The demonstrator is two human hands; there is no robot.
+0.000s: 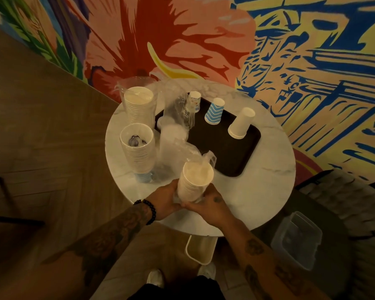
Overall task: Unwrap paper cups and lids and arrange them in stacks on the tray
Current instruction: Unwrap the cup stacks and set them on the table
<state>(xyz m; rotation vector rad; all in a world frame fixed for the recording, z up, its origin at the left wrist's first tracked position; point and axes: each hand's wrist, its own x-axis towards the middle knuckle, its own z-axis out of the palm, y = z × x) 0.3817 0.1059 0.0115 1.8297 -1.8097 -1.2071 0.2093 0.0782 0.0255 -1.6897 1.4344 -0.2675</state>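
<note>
Marble worktop [258,191] carried everything. At its near edge, left hand [165,202] and right hand [212,205] had fingers curled round a plastic-wrapped stack of paper cups [194,182]. Beyond, the dark tray [225,154] held three upturned cup stacks [214,111].

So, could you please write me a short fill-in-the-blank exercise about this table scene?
1. The dark tray carries ____ stacks of upside-down cups.
2. The middle stack there has zigzags in white and ____.
3. The left hand and right hand grip a wrapped stack; the beaded bracelet is on the ____ wrist.
Missing words: three; blue; left.
</note>
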